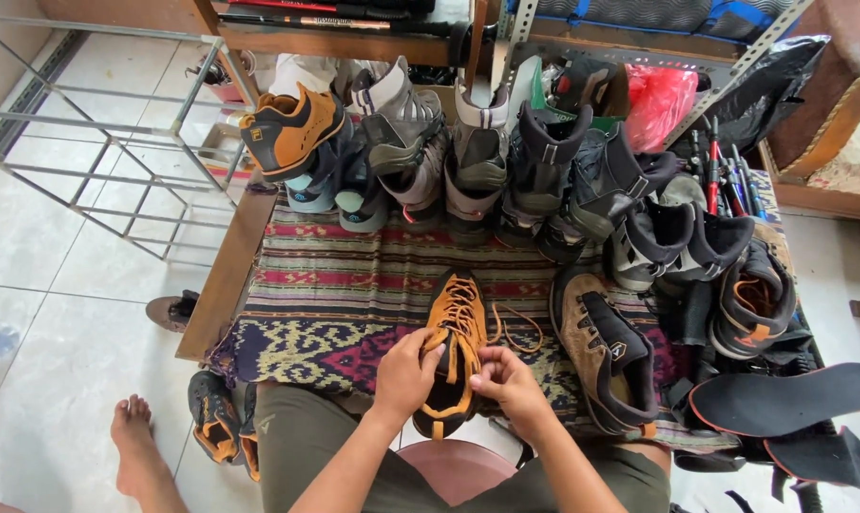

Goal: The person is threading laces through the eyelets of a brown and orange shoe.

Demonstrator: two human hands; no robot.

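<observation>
Orange shoe (456, 347) lying toe-away on the woven cloth (325, 304), both hands working at its laces.

The shoe is sitting at the near edge of the low table, heel toward the person, one loose lace (517, 328) trailing off to its right across the cloth. The left hand (406, 372) is curling over the shoe's left side, fingers closed on the upper near the tongue. The right hand (506, 378) is pinching the lace between thumb and fingertips just beside the shoe's collar. A brown shoe (606, 351) is lying just to the right, apart from the hands. A row of boots (477, 157) is standing along the far edge of the cloth. A black insole (786, 399) is resting well off to the right. The person's bare foot (137, 442) is resting on the tile floor (50, 275) at left.
</observation>
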